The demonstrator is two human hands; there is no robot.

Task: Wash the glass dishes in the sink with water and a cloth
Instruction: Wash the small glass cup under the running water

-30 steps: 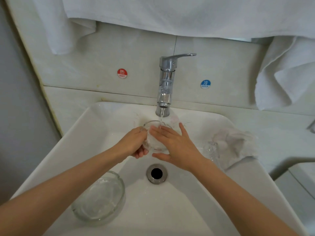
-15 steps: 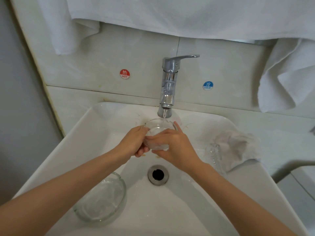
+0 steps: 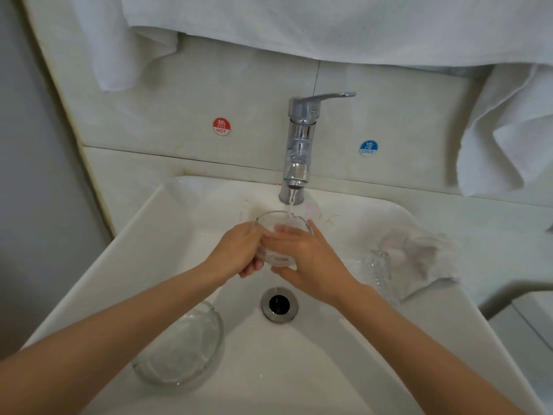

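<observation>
A small clear glass bowl (image 3: pixel 276 224) is held under the running stream from the chrome faucet (image 3: pixel 299 145). My left hand (image 3: pixel 239 253) grips its left rim with fingers curled underneath. My right hand (image 3: pixel 308 262) wraps the bowl's front, fingers reaching inside it and thumb below. A larger glass dish (image 3: pixel 182 348) rests in the white sink (image 3: pixel 143 235) at the lower left. A cut glass piece (image 3: pixel 377 271) lies at the sink's right side beside a crumpled white cloth (image 3: pixel 419 256).
The drain (image 3: pixel 279 304) sits just below my hands. White towels (image 3: pixel 299 22) hang above the tiled wall, one drooping at the right (image 3: pixel 508 130). Hot (image 3: pixel 221 126) and cold (image 3: pixel 368 147) stickers flank the faucet.
My right hand's fingers moved from lying flat over the bowl to curling round its front and into it. The bowl stays under the stream in my left hand.
</observation>
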